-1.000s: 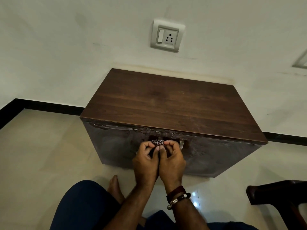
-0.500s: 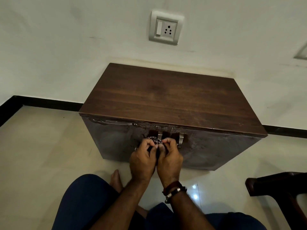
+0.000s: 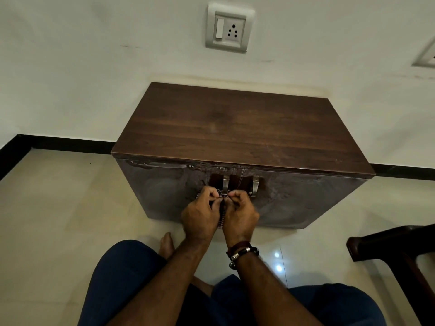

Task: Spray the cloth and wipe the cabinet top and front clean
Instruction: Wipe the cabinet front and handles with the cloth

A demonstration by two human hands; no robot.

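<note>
A low dark wooden cabinet (image 3: 240,128) stands against the white wall, its top bare and its glossy front showing dull smears. Two metal door handles (image 3: 255,187) sit at the middle of the front. My left hand (image 3: 200,215) and my right hand (image 3: 240,212) are side by side just below the handles, both gripping a small bunched checked cloth (image 3: 221,197) between them. Most of the cloth is hidden by my fingers; a strip of it hangs down between my palms. No spray bottle is in view.
A wall socket (image 3: 229,28) sits above the cabinet. A dark wooden chair arm (image 3: 395,243) juts in at the lower right. My knees in blue trousers and a bare foot (image 3: 166,245) rest on the pale tiled floor in front of the cabinet.
Both hands with the cloth have slid down a little from the handles on the cabinet front. The head camera has tilted slightly, so the cabinet sits higher in view.
</note>
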